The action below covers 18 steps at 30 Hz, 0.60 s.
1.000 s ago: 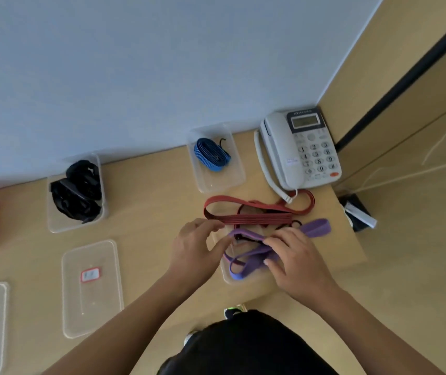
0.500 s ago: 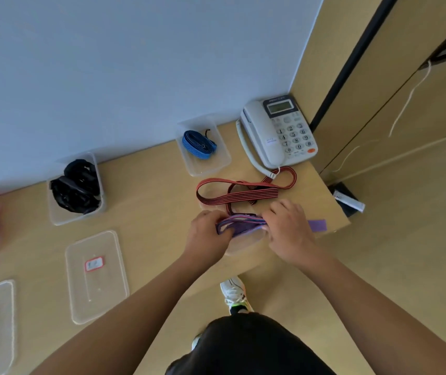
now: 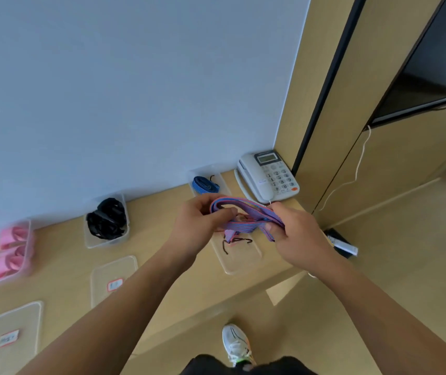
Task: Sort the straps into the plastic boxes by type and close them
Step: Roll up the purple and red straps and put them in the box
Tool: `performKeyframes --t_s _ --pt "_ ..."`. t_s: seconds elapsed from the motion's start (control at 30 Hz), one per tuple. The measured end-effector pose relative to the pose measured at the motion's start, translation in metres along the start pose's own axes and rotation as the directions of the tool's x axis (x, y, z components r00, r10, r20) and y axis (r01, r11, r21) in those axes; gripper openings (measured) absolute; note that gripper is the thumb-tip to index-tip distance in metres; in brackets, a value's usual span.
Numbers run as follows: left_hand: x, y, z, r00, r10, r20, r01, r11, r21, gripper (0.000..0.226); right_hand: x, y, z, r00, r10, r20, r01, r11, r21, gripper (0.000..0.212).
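Purple strap (image 3: 249, 212) lifted off open box (image 3: 243, 267); left hand (image 3: 194, 223), right hand (image 3: 297, 236) both grip it

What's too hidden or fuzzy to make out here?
Head view, the only one:
1. Writing on the lid label: too small to read.
2. Pink straps: blurred, their container cut off by the left edge.
3. Clear box below the purple strap: its far end hidden by the left hand and right hand.
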<state>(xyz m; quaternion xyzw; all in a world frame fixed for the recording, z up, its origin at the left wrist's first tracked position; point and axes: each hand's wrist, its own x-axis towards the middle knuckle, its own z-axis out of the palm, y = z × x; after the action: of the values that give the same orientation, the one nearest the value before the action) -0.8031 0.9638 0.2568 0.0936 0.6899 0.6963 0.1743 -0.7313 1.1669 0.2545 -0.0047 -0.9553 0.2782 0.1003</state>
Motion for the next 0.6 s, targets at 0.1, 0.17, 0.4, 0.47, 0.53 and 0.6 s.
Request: performKeyframes --t_s 0.1,0.17,0.4,0.47,0.53,0.6 --pt "-0.015 0.019 -0.010 0.992 0.084 0.096 -0.081 0.996 -0.043 0.031 -0.008 -0.024 -0.014 0.998 0.041 -0.047 -0.030 0.976 0.217 0.006" --pt "-0.028 0.029 -0.014 0.981 0.093 0.170 -0.075 0.991 -0.112 0.047 -0.012 -0.040 -0.023 0.996 0.085 -0.017 -0.071 0.917 0.391 0.008" --pt "-0.066 0.047 -0.017 0.850 0.050 0.524 -0.023 0.998 -0.057 0.083 -0.031 -0.079 -0.049 0.985 0.173 -0.020 -0.088 0.593 0.800 0.024" --pt "-0.070 0.048 -0.025 0.841 0.036 0.540 -0.056 0.998 0.020 0.056 -0.040 -0.079 -0.056 0.982 0.186 -0.035 -0.073 0.542 0.837 0.024" --pt "-0.074 0.052 -0.034 0.839 0.013 0.545 -0.067 0.995 0.080 0.027 -0.046 -0.077 -0.063 0.977 0.207 -0.041 -0.066 0.485 0.872 0.024" --pt "-0.079 0.055 -0.038 0.830 -0.010 0.557 -0.061 0.992 0.110 0.016 -0.050 -0.076 -0.067 0.971 0.238 -0.036 -0.068 0.412 0.909 0.026"
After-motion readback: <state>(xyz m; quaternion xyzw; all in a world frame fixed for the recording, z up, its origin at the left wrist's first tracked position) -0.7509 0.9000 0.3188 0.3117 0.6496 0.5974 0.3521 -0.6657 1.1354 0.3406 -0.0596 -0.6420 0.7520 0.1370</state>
